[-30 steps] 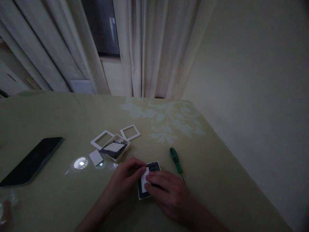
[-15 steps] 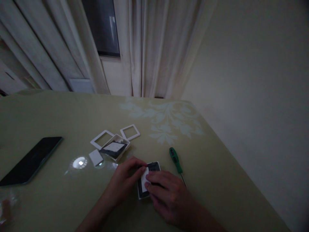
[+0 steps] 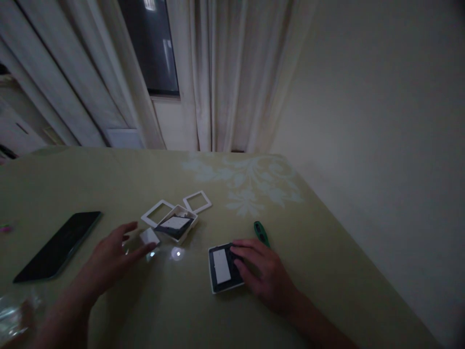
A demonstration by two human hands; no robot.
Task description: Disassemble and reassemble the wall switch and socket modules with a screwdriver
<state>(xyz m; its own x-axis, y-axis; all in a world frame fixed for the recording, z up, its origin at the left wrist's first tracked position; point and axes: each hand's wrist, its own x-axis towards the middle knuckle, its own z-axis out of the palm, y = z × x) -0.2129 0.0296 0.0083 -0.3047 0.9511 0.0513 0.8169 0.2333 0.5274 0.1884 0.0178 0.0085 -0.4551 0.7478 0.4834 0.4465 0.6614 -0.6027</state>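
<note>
A wall switch (image 3: pixel 213 274) with a white rim, dark inner face and one white rocker plate lies on the table. My right hand (image 3: pixel 263 271) grips its right side, fingertips over the dark part; the thumb is mostly hidden. My left hand (image 3: pixel 112 254) is open, thumb and fingers spread around a small white plate (image 3: pixel 149 236) that lies flat. The thumb is close to this plate; whether it touches I cannot tell. Just beyond, a second switch unit (image 3: pixel 175 223) sits tilted in its white box (image 3: pixel 187 232).
Two white square frames (image 3: pixel 148 216) (image 3: pixel 199 210) lie behind the box. A green-handled screwdriver (image 3: pixel 260 232) is partly hidden behind my right hand. At the left are a dark phone-like slab (image 3: pixel 58 247) and clear plastic wrap (image 3: pixel 10 315). A wall runs along the table's right edge.
My left hand has left the wall switch and moved left to the small white plate, opening its fingers. My right hand has shifted to the switch's right side, uncovering its white rocker plate.
</note>
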